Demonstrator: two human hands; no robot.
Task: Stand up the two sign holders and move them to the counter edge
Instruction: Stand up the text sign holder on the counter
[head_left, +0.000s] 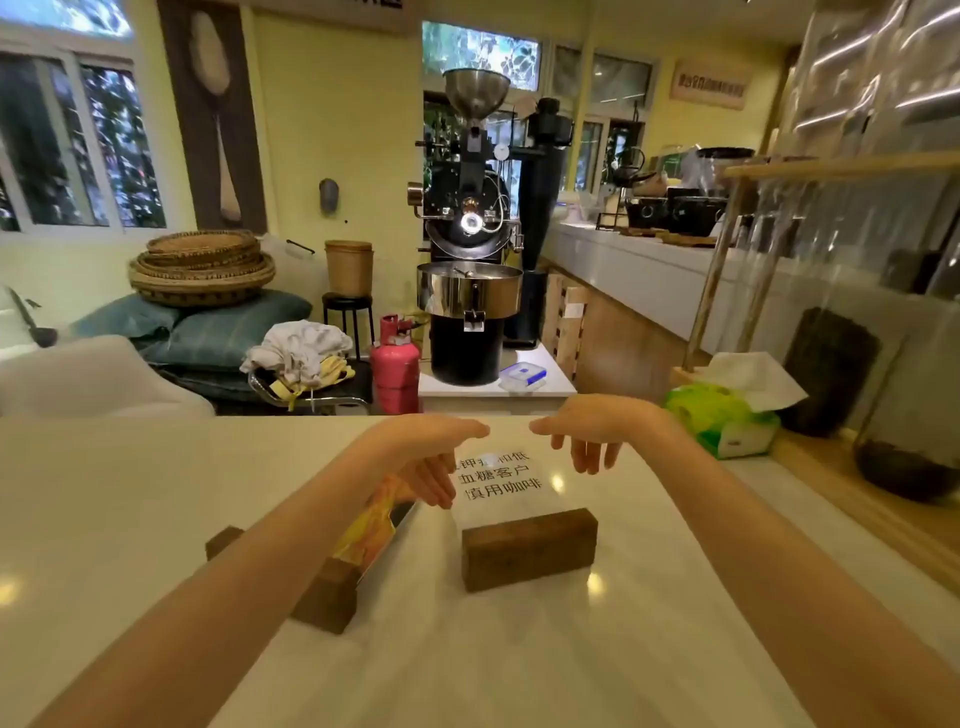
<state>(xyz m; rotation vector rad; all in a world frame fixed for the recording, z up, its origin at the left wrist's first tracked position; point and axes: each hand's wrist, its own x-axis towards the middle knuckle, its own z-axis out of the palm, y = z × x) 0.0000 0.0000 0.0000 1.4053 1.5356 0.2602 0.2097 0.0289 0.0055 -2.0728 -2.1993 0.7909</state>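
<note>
While flat on the counter (156, 493), two sign holders (524, 540); both hands (436, 462) above, fingers (587, 457) released.

Two bare forearms reach in from the bottom edge, with no sleeves showing anywhere along them. The left hand (436, 460) and right hand (592, 434) wear no gloves, rings, watches or bracelets.

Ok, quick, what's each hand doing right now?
Left hand: open, holding nothing, over the text sign holder.
Right hand: open, fingers hanging down, holding nothing.
</note>
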